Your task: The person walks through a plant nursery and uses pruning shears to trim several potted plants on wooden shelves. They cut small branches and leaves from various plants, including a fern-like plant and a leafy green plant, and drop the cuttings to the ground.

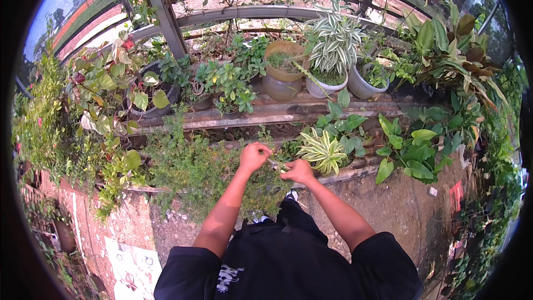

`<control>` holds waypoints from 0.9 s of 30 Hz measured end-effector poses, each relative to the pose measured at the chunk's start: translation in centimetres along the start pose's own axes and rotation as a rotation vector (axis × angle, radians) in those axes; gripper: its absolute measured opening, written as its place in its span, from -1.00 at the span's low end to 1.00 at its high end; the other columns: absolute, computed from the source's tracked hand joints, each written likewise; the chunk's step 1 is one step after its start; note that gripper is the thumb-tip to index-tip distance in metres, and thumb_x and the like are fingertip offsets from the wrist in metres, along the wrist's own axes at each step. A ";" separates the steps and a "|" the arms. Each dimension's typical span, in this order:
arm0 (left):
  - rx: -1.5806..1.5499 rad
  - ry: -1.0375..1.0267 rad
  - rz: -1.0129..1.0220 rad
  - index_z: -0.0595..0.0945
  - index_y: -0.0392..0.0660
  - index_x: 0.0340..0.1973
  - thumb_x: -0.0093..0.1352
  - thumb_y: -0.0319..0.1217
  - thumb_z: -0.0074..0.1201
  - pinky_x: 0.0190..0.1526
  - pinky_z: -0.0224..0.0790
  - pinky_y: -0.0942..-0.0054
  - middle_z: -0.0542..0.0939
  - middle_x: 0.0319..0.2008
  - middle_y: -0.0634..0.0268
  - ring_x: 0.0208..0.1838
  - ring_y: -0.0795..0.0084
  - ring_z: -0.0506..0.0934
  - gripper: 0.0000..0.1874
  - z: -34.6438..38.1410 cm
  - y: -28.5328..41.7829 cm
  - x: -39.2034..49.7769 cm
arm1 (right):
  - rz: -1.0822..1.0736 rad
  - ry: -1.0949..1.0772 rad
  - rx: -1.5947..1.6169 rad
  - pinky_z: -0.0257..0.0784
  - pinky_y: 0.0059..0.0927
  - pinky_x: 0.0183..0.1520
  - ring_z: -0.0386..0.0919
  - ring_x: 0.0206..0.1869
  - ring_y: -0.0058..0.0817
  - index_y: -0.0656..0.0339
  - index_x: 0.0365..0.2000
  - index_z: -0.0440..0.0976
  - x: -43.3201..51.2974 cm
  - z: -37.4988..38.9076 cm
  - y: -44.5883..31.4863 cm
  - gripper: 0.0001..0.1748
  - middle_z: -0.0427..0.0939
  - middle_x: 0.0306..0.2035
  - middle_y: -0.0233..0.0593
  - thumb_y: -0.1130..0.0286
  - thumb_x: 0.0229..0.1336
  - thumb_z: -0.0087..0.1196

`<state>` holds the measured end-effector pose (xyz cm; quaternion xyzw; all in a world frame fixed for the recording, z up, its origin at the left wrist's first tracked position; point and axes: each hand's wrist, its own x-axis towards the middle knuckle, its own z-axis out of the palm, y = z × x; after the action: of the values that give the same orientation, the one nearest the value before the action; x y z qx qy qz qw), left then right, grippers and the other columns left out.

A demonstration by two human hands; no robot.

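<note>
A bushy, fine-leaved plant (187, 166) spreads in front of me, over the edge of the lower shelf. My left hand (255, 157) is at its right side, thumb and fingers pinched together on what looks like a thin stem. Close by on the right, my right hand (297, 171) is closed around a small tool (274, 164), probably pruning snips, whose metal tip points toward the left hand. The tool is too small to name surely. A yellow-and-green striped spider-like plant (322, 151) grows just behind and right of the right hand.
On the upper ledge (266, 110) stand a brown glazed pot (282, 85), a white pot (327, 87) with a variegated plant and a grey-white pot (366, 81). Broad-leaved plants (416, 154) hang at the right. A printed sheet (133, 266) lies on the ground at lower left.
</note>
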<state>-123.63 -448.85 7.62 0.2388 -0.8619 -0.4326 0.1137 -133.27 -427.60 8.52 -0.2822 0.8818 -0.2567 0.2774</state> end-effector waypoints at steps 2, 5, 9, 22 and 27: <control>-0.053 0.012 -0.020 0.82 -0.01 -0.35 0.26 -0.19 0.37 -0.14 0.53 0.15 0.72 -0.27 0.18 -0.23 0.12 0.68 -0.80 -0.1 -0.5 0.0 | -0.017 0.000 0.010 0.58 -0.33 -0.23 0.66 -0.49 -0.34 0.09 -0.12 0.76 0.1 0.4 0.6 -0.26 0.67 -0.57 -0.13 -0.13 -0.37 0.46; -0.041 0.045 -0.002 0.81 -0.09 -0.31 0.30 -0.21 0.37 -0.19 0.52 0.29 0.72 -0.33 0.21 -0.30 0.27 0.67 -0.78 0.1 -0.9 -0.4 | -0.014 -0.021 0.052 0.58 -0.28 -0.21 0.69 -0.45 -0.29 0.04 -0.12 0.76 -0.4 0.3 1.0 -0.29 0.69 -0.54 -0.12 -0.13 -0.35 0.45; -0.366 0.213 -0.086 0.78 -0.20 -0.29 0.35 -0.24 0.36 -0.25 0.46 0.45 0.69 -0.41 0.30 -0.37 0.51 0.59 -0.74 -0.2 -2.4 -0.2 | -0.016 -0.023 0.073 0.57 -0.25 -0.20 0.69 -0.42 -0.27 0.00 -0.11 0.76 -0.6 0.6 1.3 -0.33 0.70 -0.50 -0.11 -0.12 -0.30 0.42; -0.547 0.426 -0.299 0.72 -0.24 0.06 0.35 -0.26 0.35 -0.12 0.51 0.45 0.80 -0.26 0.26 -0.25 0.56 0.66 -0.56 -1.3 -4.8 4.4 | -0.054 -0.066 0.352 0.57 -0.36 -0.01 0.74 -0.21 -0.35 0.20 0.08 0.65 0.0 1.2 2.7 -0.26 0.77 -0.22 -0.12 0.02 -0.14 0.41; -0.464 0.338 -0.288 0.67 -0.24 0.16 0.35 -0.27 0.36 -0.02 0.52 0.46 0.80 -0.14 0.22 -0.12 0.55 0.69 -0.49 -0.6 -4.4 4.7 | -0.019 -0.042 0.354 0.56 -0.36 0.01 0.73 -0.18 -0.38 0.20 0.10 0.64 1.3 2.3 5.5 -0.33 0.77 -0.18 -0.09 0.12 -0.05 0.37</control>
<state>-126.06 -453.95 4.39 0.3944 -0.6666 -0.5835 0.2443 -134.62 -425.23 3.06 -0.2425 0.8140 -0.4047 0.3389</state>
